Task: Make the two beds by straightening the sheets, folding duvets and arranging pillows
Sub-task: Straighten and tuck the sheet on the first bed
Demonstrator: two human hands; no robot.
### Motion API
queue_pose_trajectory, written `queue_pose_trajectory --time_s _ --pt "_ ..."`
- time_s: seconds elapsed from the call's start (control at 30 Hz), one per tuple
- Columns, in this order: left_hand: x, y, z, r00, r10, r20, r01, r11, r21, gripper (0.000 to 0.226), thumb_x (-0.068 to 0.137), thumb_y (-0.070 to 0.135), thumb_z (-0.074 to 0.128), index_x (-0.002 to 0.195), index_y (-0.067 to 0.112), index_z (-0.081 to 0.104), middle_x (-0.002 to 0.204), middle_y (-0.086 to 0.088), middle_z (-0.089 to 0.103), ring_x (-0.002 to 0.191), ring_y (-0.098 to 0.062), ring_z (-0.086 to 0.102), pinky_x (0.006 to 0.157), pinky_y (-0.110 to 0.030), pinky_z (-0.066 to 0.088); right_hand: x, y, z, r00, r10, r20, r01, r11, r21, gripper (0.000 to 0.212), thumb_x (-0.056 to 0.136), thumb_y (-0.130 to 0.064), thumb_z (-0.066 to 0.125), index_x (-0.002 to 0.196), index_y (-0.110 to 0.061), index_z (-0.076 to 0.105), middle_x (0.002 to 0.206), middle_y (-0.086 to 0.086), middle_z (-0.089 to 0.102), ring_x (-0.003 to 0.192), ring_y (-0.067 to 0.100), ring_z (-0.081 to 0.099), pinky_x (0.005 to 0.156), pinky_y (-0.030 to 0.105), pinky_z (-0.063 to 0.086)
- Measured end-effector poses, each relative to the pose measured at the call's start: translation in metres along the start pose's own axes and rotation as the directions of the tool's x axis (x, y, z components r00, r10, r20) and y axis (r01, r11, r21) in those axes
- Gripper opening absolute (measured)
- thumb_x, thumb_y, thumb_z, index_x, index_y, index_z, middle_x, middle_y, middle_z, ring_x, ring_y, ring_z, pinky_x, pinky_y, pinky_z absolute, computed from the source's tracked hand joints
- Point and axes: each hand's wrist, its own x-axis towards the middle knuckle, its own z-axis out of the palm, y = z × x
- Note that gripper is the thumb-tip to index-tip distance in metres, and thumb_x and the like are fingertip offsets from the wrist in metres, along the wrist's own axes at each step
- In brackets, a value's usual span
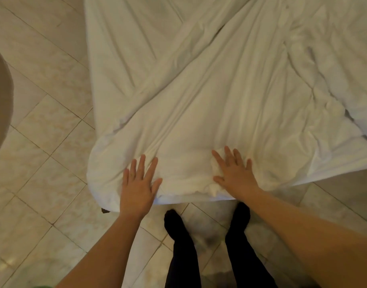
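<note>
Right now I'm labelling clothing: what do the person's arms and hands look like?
Both forearms are bare, no sleeves in view. The left hand and right hand wear no gloves, and no rings or watch can be seen.

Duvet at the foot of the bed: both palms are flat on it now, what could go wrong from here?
1. The duvet lies diagonally, so pressing may set its creases instead of squaring it.
2. Fabric is bunched under the right hand; a lump may stay.
3. The left hand sits at the overhanging edge, which could slip to the tiled floor.
</note>
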Motion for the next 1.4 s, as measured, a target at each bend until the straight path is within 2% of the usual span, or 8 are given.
queue_pose_trajectory --time_s 0.1,0.2,0.3,0.43,0.73,0.97,1.17,1.4 --pt "0.001 0.009 -0.011 0.998 -0.023 0.050 0.024 1.000 -0.007 0.063 0.107 0.058 0.024 0.163 0.043 0.000 0.174 0.002 -0.003 0.160 -0.029 -0.001 0.129 -0.049 0.007 0.002 0.007 -0.005 0.999 -0.032 0.009 0.032 0.998 0.060 0.084 0.096 -0.063 0.042 0.151 -0.048 -0.019 0.167 -0.003 -0.015 0.153 0.031 -0.007 0.117 0.065 0.012" --pt "0.005 0.030 -0.030 0.989 -0.090 0.117 0.096 0.994 -0.052 0.065 0.106 0.046 0.041 0.164 0.038 0.013 0.174 -0.002 0.006 0.159 -0.032 0.005 0.128 -0.051 0.010 -0.005 0.022 -0.026 0.998 -0.067 -0.019 0.070 0.970 0.235 0.077 0.096 -0.059 0.045 0.157 -0.043 0.001 0.168 -0.003 0.002 0.153 0.027 0.006 0.119 0.056 0.020" --pt "0.012 0.064 -0.054 0.985 -0.140 0.097 0.149 0.984 -0.094 0.063 0.102 0.035 0.053 0.160 0.022 0.033 0.167 -0.014 0.028 0.152 -0.038 0.025 0.124 -0.050 0.026 -0.022 0.049 -0.050 0.992 -0.049 -0.117 0.088 0.932 0.352 0.069 0.099 -0.051 0.047 0.158 -0.037 0.014 0.166 -0.002 0.015 0.150 0.023 0.018 0.118 0.043 0.029" --pt "0.021 0.132 -0.073 0.998 -0.062 -0.003 0.061 0.994 -0.085 0.057 0.096 0.030 0.051 0.150 0.010 0.049 0.148 -0.021 0.051 0.134 -0.043 0.048 0.111 -0.053 0.043 -0.047 0.112 -0.075 0.983 0.001 -0.183 0.068 0.927 0.369 0.065 0.101 -0.045 0.047 0.158 -0.033 0.019 0.164 -0.002 0.021 0.148 0.020 0.020 0.117 0.036 0.027" --pt "0.062 0.311 -0.071 0.998 0.002 0.064 0.005 0.993 -0.120 0.061 0.106 0.038 0.049 0.161 0.018 0.033 0.164 -0.016 0.031 0.152 -0.037 0.024 0.125 -0.047 0.027 -0.104 0.323 -0.119 0.955 0.192 -0.224 -0.092 0.915 0.393 0.065 0.101 -0.042 0.050 0.158 -0.028 0.022 0.162 0.002 0.026 0.145 0.025 0.025 0.112 0.040 0.036" --pt "0.105 0.447 -0.041 0.987 0.163 0.004 -0.162 0.982 -0.101 0.064 0.098 0.042 0.038 0.150 0.006 0.048 0.149 -0.026 0.049 0.140 -0.045 0.043 0.118 -0.053 0.037 -0.124 0.473 -0.134 0.905 0.338 -0.259 -0.185 0.859 0.477 0.065 0.101 -0.042 0.052 0.157 -0.024 0.025 0.162 0.007 0.027 0.146 0.026 0.027 0.118 0.043 0.031" --pt "0.160 0.530 0.000 0.972 0.229 0.047 -0.225 0.971 -0.077 0.069 0.102 0.054 0.033 0.160 0.017 0.033 0.164 -0.017 0.032 0.153 -0.038 0.027 0.122 -0.051 0.033 -0.102 0.571 -0.149 0.869 0.450 -0.207 -0.283 0.794 0.538 0.066 0.101 -0.044 0.050 0.158 -0.025 0.021 0.163 0.005 0.023 0.148 0.026 0.022 0.119 0.046 0.028" --pt "0.222 0.616 0.028 0.937 0.331 0.109 -0.328 0.943 -0.051 0.069 0.104 0.049 0.036 0.160 0.009 0.030 0.163 -0.016 0.035 0.151 -0.037 0.033 0.124 -0.047 0.028 -0.051 0.684 -0.160 0.822 0.557 -0.121 -0.398 0.713 0.578 0.069 0.099 -0.045 0.052 0.157 -0.022 0.023 0.161 0.009 0.029 0.146 0.031 0.028 0.118 0.046 0.029"
